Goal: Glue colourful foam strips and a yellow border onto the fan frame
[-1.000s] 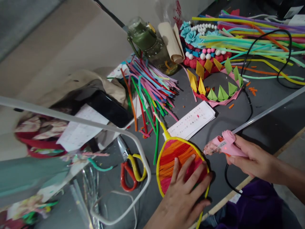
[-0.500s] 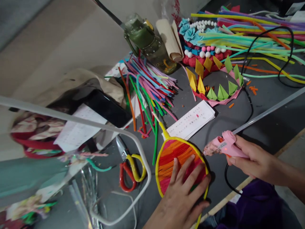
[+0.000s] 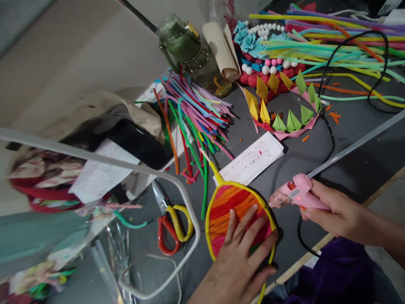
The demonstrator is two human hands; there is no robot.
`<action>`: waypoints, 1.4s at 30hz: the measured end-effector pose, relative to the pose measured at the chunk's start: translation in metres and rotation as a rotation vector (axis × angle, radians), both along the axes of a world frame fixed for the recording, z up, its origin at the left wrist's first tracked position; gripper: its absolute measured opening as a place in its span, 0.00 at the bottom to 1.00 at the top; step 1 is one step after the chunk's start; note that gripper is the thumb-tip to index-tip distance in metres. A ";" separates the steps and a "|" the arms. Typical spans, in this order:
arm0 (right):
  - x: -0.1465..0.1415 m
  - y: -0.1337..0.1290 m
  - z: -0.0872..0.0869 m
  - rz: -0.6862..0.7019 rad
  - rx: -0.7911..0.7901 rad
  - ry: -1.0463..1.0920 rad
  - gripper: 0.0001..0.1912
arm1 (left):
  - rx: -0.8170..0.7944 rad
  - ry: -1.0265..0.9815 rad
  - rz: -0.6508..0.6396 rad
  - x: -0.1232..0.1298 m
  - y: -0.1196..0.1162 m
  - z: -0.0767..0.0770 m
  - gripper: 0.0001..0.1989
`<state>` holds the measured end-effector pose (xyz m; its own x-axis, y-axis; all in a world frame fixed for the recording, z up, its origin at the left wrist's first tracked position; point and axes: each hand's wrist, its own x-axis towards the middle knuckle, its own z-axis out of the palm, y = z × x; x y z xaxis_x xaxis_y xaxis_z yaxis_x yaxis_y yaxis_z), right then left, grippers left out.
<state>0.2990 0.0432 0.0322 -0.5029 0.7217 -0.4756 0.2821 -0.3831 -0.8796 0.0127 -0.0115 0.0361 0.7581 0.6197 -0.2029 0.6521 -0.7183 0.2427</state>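
An oval fan-like piece [image 3: 228, 207], filled with orange, red and pink strips and edged in yellow pipe cleaner, lies on the dark table. My left hand [image 3: 243, 251] rests on it with fingers spread, covering its lower part. A pink hot glue gun [image 3: 302, 193] is gripped in my right hand [image 3: 338, 211]. Its nozzle meets or nearly meets the yellow edge on the right side; contact cannot be told. A long clear glue stick [image 3: 354, 145] sticks out of the gun's back, and a small light glows red on its body.
Scissors [image 3: 172, 223] with red and yellow handles lie left of the fan. Behind it are paper sheets [image 3: 253, 158], cut pipe cleaners [image 3: 199, 105], a folded-paper crown [image 3: 287, 126] and a green bottle [image 3: 196, 55]. A pale bent tube [image 3: 186, 190] crosses the foreground. Black cord [image 3: 299, 232] trails beneath the gun.
The view has shifted slightly, so background things sit a little further left. My left hand still lies on the fan, and the glue gun stays at its right edge.
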 end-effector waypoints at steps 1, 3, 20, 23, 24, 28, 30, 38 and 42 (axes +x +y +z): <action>0.000 0.000 0.000 0.004 -0.007 -0.004 0.12 | -0.002 -0.004 -0.002 0.000 0.000 0.000 0.25; 0.000 0.000 0.000 0.006 -0.017 -0.013 0.13 | -0.009 -0.005 -0.002 0.000 0.000 0.001 0.25; 0.002 -0.003 0.000 0.019 -0.006 -0.045 0.11 | -0.060 -0.004 0.016 -0.001 0.001 0.002 0.24; 0.002 -0.005 -0.002 0.017 0.002 -0.049 0.10 | -0.071 -0.008 0.017 -0.001 0.001 0.002 0.25; 0.002 -0.006 -0.003 0.006 0.004 -0.049 0.11 | -0.072 -0.012 0.019 -0.001 0.001 0.002 0.25; 0.002 -0.008 -0.005 -0.019 -0.023 -0.053 0.19 | -0.073 -0.026 0.028 -0.001 0.000 0.003 0.25; 0.003 -0.008 -0.004 0.001 -0.038 -0.050 0.20 | -0.074 -0.027 0.029 -0.001 0.000 0.003 0.25; 0.004 -0.011 -0.007 0.002 -0.039 -0.070 0.18 | -0.072 -0.016 0.033 0.001 0.000 0.004 0.26; 0.005 -0.013 -0.009 0.004 -0.047 -0.076 0.20 | -0.069 -0.015 0.040 0.001 0.001 0.004 0.25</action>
<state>0.3043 0.0297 0.0237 -0.4668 0.6959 -0.5457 0.3484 -0.4225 -0.8367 0.0135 -0.0108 0.0404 0.7365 0.6344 -0.2349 0.6757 -0.6732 0.3005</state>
